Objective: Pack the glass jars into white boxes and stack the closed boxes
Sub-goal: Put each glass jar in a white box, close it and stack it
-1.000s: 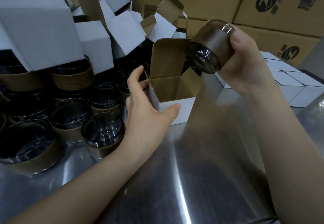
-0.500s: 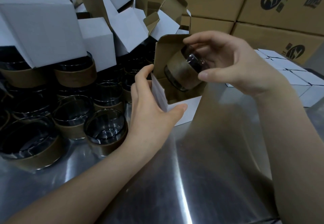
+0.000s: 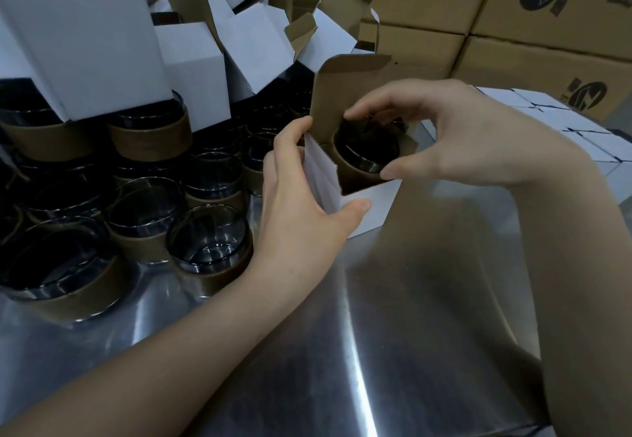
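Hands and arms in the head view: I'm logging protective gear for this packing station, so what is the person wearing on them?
Nothing that shows. The left hand and right hand are bare: no gloves, rings, watch or wristbands. Both forearms are uncovered to the frame edge, with no sleeve in view.

I see both bare forearms reaching forward from below: my left hand (image 3: 301, 183) clamps a box corner, thumb in front and fingers behind, while my right hand (image 3: 455, 135) arches above, thumb and curled fingers pinched around a jar's rim.
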The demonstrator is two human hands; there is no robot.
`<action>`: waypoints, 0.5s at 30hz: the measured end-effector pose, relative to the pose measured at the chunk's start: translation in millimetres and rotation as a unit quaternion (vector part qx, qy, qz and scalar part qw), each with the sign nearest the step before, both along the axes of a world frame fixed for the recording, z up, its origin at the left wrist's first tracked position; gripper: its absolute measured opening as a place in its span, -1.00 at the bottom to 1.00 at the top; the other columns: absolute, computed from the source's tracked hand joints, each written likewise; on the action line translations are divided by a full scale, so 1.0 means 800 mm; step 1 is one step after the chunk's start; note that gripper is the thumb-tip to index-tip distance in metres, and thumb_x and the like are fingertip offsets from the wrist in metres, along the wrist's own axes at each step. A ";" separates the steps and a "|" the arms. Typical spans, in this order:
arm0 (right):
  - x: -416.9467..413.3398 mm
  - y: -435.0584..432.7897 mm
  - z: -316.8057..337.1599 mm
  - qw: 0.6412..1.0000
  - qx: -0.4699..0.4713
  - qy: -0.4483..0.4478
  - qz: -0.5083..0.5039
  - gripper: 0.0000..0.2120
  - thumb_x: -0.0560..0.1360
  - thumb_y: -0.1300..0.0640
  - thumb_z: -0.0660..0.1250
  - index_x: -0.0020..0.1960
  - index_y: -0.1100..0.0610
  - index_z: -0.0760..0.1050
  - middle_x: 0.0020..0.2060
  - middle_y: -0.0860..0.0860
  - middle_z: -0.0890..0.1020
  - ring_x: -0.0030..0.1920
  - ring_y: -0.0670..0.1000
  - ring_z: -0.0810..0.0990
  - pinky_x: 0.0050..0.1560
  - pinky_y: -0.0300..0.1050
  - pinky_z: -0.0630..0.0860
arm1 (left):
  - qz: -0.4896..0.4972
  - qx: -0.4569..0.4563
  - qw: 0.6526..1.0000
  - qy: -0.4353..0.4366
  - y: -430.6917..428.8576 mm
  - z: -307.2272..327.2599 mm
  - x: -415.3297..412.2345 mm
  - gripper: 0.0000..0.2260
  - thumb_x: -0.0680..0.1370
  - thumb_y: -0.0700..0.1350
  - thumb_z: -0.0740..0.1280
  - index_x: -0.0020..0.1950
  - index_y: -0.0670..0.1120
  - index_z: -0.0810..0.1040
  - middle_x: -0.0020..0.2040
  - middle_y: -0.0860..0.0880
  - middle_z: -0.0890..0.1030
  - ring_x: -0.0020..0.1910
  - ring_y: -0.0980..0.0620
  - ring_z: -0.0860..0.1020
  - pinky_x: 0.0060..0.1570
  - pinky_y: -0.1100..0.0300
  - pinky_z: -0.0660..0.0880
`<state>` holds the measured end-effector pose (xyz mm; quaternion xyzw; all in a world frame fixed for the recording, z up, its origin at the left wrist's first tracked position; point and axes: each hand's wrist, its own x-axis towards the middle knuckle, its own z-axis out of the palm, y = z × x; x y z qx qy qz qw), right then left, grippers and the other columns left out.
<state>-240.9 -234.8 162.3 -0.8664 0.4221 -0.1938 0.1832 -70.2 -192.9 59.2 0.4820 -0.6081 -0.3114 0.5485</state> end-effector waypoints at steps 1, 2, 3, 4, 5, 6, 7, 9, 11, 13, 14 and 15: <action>0.002 0.001 0.000 1.000 0.002 0.014 -0.002 -0.44 0.35 0.30 0.52 0.28 -0.07 0.52 0.15 -0.23 0.56 0.16 -0.27 0.50 0.12 -0.48 0.39 | 0.000 0.000 1.000 -0.003 0.001 0.001 0.000 -0.19 0.37 -0.13 0.55 0.45 0.19 0.16 0.36 0.07 0.32 0.36 0.15 0.34 0.29 0.20 0.39; 0.004 0.002 0.000 1.000 0.005 0.027 -0.004 -0.44 0.35 0.30 0.52 0.27 -0.07 0.51 0.14 -0.23 0.56 0.16 -0.27 0.50 0.13 -0.47 0.40 | 0.000 -0.001 1.000 -0.008 0.001 0.001 -0.001 -0.19 0.37 -0.13 0.55 0.45 0.19 0.15 0.36 0.07 0.32 0.37 0.14 0.33 0.32 0.15 0.39; 0.006 0.002 0.000 0.999 0.006 0.034 -0.007 -0.44 0.35 0.30 0.52 0.27 -0.06 0.51 0.14 -0.23 0.56 0.16 -0.26 0.51 0.15 -0.44 0.41 | 0.000 -0.001 1.000 -0.012 0.002 0.002 -0.001 -0.19 0.37 -0.13 0.55 0.45 0.19 0.15 0.37 0.06 0.32 0.38 0.14 0.33 0.35 0.11 0.38; 0.007 0.003 0.001 0.999 0.006 0.037 -0.011 -0.45 0.35 0.30 0.53 0.25 -0.06 0.51 0.13 -0.21 0.57 0.16 -0.24 0.52 0.17 -0.38 0.43 | 0.000 -0.003 1.000 -0.017 0.002 0.003 -0.001 -0.19 0.37 -0.13 0.56 0.46 0.18 0.15 0.37 0.06 0.32 0.39 0.13 0.32 0.36 0.08 0.38; 0.007 0.004 0.002 0.999 0.004 0.039 -0.016 -0.47 0.34 0.30 0.52 0.24 -0.05 0.52 0.12 -0.19 0.58 0.16 -0.21 0.53 0.19 -0.29 0.46 | -0.001 -0.006 1.000 -0.024 0.002 0.004 -0.001 -0.19 0.37 -0.12 0.56 0.46 0.18 0.15 0.38 0.05 0.32 0.39 0.13 0.32 0.37 0.06 0.37; 0.008 0.005 0.003 0.999 0.002 0.042 -0.021 -0.48 0.33 0.29 0.52 0.22 -0.04 0.52 0.11 -0.17 0.59 0.15 -0.18 0.55 0.19 -0.20 0.48 | -0.001 -0.011 0.999 -0.033 0.003 0.004 -0.001 -0.19 0.37 -0.11 0.56 0.46 0.18 0.15 0.38 0.05 0.32 0.39 0.13 0.32 0.37 0.05 0.37; 0.008 0.007 0.003 0.999 -0.001 0.046 -0.026 -0.49 0.32 0.28 0.52 0.21 -0.04 0.52 0.10 -0.16 0.59 0.14 -0.17 0.56 0.19 -0.15 0.50 | 0.000 -0.016 0.999 -0.043 0.004 0.005 -0.002 -0.18 0.37 -0.11 0.56 0.47 0.18 0.15 0.38 0.06 0.32 0.39 0.14 0.31 0.38 0.06 0.36; 0.010 0.009 0.005 0.997 -0.008 0.061 -0.038 -0.50 0.31 0.25 0.52 0.18 -0.07 0.51 0.09 -0.18 0.59 0.11 -0.17 0.57 0.15 -0.14 0.53 | 0.000 -0.025 0.998 -0.059 0.005 0.005 -0.002 -0.17 0.37 -0.09 0.56 0.47 0.18 0.14 0.38 0.07 0.31 0.38 0.16 0.30 0.38 0.07 0.35; 0.011 0.011 0.008 0.995 -0.015 0.083 -0.049 -0.49 0.30 0.23 0.53 0.17 -0.09 0.50 0.07 -0.20 0.58 0.09 -0.17 0.58 0.09 -0.18 0.54 | 0.000 -0.032 0.997 -0.071 0.006 0.005 -0.002 -0.17 0.37 -0.08 0.56 0.48 0.18 0.13 0.37 0.08 0.30 0.37 0.17 0.30 0.37 0.08 0.35; 0.014 0.012 0.011 0.991 -0.027 0.115 -0.057 -0.50 0.30 0.22 0.53 0.15 -0.11 0.47 0.06 -0.20 0.57 0.08 -0.14 0.57 0.02 -0.23 0.53 | 0.000 -0.041 0.996 -0.083 0.006 0.005 -0.001 -0.17 0.37 -0.07 0.56 0.48 0.18 0.13 0.37 0.09 0.30 0.37 0.16 0.30 0.36 0.07 0.35; 0.017 0.012 0.013 0.989 -0.035 0.133 -0.061 -0.49 0.29 0.21 0.53 0.13 -0.12 0.45 0.05 -0.19 0.56 0.07 -0.12 0.56 -0.02 -0.24 0.51 | 0.001 -0.045 0.995 -0.090 0.006 0.005 -0.001 -0.17 0.37 -0.06 0.56 0.48 0.18 0.13 0.36 0.09 0.30 0.37 0.16 0.30 0.36 0.06 0.35; 0.019 0.012 0.014 0.985 -0.043 0.151 -0.064 -0.49 0.29 0.21 0.53 0.13 -0.12 0.44 0.05 -0.18 0.56 0.06 -0.09 0.55 -0.06 -0.24 0.50 | 0.002 -0.048 0.994 -0.095 0.006 0.005 -0.001 -0.17 0.37 -0.06 0.56 0.48 0.18 0.13 0.36 0.09 0.30 0.37 0.15 0.30 0.35 0.05 0.36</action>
